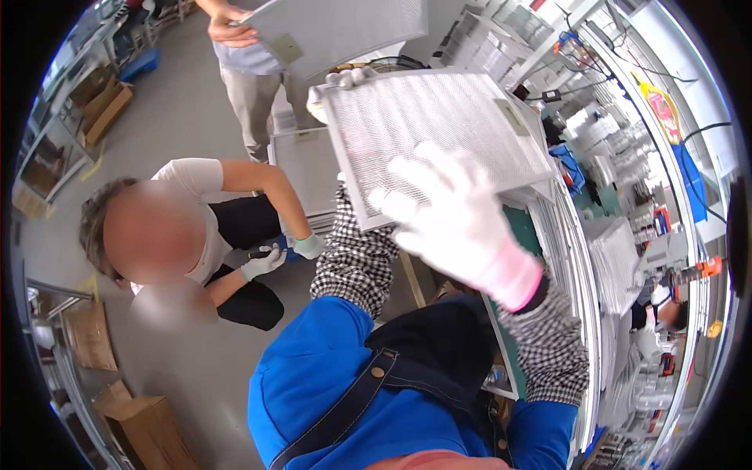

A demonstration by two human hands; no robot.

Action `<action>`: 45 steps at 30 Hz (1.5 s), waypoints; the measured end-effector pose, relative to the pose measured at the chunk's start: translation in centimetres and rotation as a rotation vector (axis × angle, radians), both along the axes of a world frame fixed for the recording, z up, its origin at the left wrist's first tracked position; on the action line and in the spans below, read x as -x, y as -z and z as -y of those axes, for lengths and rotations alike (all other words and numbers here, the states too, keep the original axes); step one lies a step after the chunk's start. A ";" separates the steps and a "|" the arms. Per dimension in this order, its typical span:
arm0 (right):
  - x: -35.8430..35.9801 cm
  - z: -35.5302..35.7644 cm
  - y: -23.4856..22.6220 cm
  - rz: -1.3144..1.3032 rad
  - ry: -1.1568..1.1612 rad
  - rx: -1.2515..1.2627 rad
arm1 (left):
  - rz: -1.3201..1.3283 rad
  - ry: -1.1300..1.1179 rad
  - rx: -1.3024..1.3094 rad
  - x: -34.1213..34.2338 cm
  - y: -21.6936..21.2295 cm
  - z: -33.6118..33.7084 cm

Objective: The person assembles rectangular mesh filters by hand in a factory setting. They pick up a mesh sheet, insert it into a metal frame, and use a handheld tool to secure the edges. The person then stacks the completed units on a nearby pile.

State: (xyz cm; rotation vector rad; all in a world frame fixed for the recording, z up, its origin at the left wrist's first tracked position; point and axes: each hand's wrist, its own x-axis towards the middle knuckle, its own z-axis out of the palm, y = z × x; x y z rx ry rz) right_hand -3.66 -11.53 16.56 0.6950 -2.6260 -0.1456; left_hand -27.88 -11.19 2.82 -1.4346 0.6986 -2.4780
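A rectangular metal mesh filter panel (423, 110) is tilted in front of me, with a thin frame and a small beige label near its right side. My left hand (345, 82), in a white glove, is closed on its far left corner; the left forearm passes beneath the panel and is partly hidden. Over the panel's near part is my right hand (446, 211), in a white glove with a pink cuff. Its fingers are spread, slightly blurred and hold nothing. Whether they touch the mesh I cannot tell. Both forearms wear black-and-white checked sleeves.
A standing person (254, 70) holds a similar mesh panel (352, 35) just beyond mine. Another person (204, 235) crouches at my left, wearing gloves. At right runs a workbench with stacked white sheets (615, 266) and cables. Cardboard boxes (149, 431) sit on the floor at lower left.
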 end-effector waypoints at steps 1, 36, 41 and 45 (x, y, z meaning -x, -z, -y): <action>0.0 0.5 1.1 0.054 -0.053 -0.010 | -0.008 -0.011 -0.004 -0.2 -0.1 -0.1; -11.8 -21.3 -8.7 -0.814 0.573 0.273 | -0.075 0.118 0.070 1.4 -0.7 -3.0; -8.3 -21.1 5.0 -0.021 0.559 0.070 | -0.101 0.176 0.039 2.1 -0.9 -3.1; -8.3 -20.6 3.9 -0.145 0.781 0.104 | -0.088 0.228 0.078 1.0 -1.0 -2.9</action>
